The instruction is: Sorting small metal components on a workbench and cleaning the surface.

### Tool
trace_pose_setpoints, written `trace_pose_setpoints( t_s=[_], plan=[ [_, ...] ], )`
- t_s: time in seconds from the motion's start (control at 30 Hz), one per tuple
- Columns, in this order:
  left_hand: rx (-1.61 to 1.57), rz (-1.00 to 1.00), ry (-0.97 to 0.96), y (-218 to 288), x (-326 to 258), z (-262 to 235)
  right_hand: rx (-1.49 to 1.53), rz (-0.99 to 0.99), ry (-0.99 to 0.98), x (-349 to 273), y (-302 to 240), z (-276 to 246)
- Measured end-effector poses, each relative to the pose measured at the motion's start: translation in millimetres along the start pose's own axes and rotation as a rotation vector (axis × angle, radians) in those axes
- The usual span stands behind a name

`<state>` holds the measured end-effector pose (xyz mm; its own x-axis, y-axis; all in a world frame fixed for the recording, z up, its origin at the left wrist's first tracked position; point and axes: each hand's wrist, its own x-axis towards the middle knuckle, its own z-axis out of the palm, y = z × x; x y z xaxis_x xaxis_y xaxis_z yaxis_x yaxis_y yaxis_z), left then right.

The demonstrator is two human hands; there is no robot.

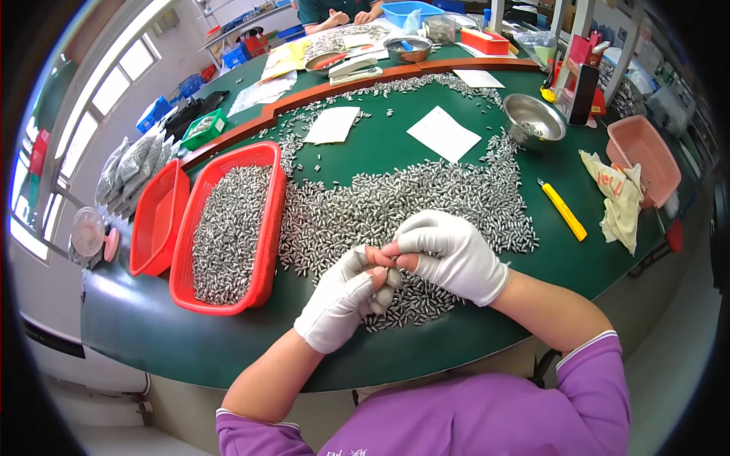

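Observation:
My left hand [342, 296] and my right hand [452, 254], in white gloves with bare thumb and fingertips, meet above a wide spread of small silvery metal pieces [365, 209]. The fingertips of both are pinched together at the same spot. Whatever lies between them is too small and covered to make out. To the left stands a red plastic basket [274, 220], filled with more of the same short, ridged-looking pieces. The spread lies loose on the green tabletop [228, 342], with thinner trails running up to the far edge.
An empty-looking red basket [160, 220] leans beside the full one. At right are a yellow utility knife [564, 213], a cloth [614, 201], a pink basket [646, 156] and a metal bowl [534, 119]. White papers [443, 134] lie beyond the pieces. Across the table sits another person [334, 15].

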<state>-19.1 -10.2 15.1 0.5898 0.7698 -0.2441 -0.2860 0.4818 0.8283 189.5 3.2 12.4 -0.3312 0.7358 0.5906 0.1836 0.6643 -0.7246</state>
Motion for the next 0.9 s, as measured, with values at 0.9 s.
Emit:
trace_pose_setpoints(
  t_s=[0.9],
  plan=[
    [-0.061, -0.088, -0.097, -2.6, 4.2, 0.6, 0.141, 0.035, -0.145, -3.4, 10.9, 4.0]
  ],
)
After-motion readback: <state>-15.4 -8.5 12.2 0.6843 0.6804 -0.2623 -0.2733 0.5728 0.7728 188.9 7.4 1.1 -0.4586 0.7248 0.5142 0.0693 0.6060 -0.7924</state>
